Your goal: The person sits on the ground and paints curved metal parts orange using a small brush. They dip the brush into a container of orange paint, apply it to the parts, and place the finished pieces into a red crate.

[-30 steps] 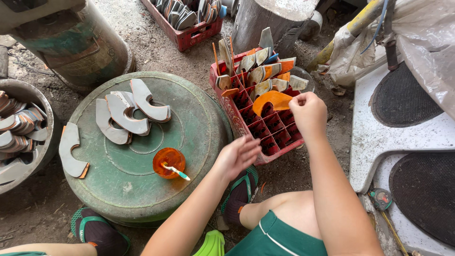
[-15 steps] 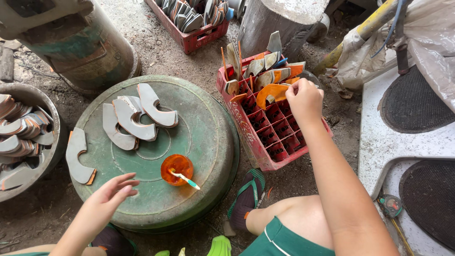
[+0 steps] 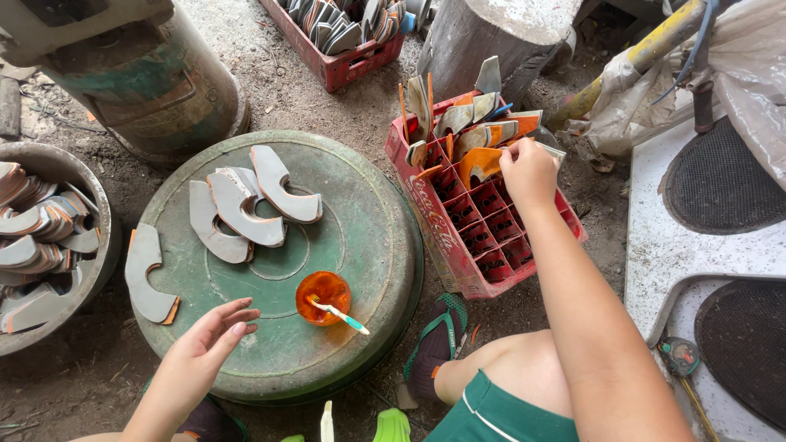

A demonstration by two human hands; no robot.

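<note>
- An orange curved piece (image 3: 479, 164) is seen standing on edge in the upper compartments of the red divided crate (image 3: 458, 262), gripped by the fingers of the right hand (image 3: 528, 168).
- Grey curved pieces (image 3: 246, 205), C-shaped with orange edges, are laid flat and overlapping on the round green lid (image 3: 368, 245).
- One more grey piece (image 3: 147, 274) is laid flat across the lid's left rim, nearest the open left hand (image 3: 209, 340).

1. The left hand (image 3: 205, 344) hovers low at the near left, palm down, fingers loosely spread and pointing right, holding nothing.
2. The right arm stretches from the near right toward the far middle, elbow almost straight.
3. The right hand (image 3: 528, 172) is curled, knuckles up, fingers pinched together.
</note>
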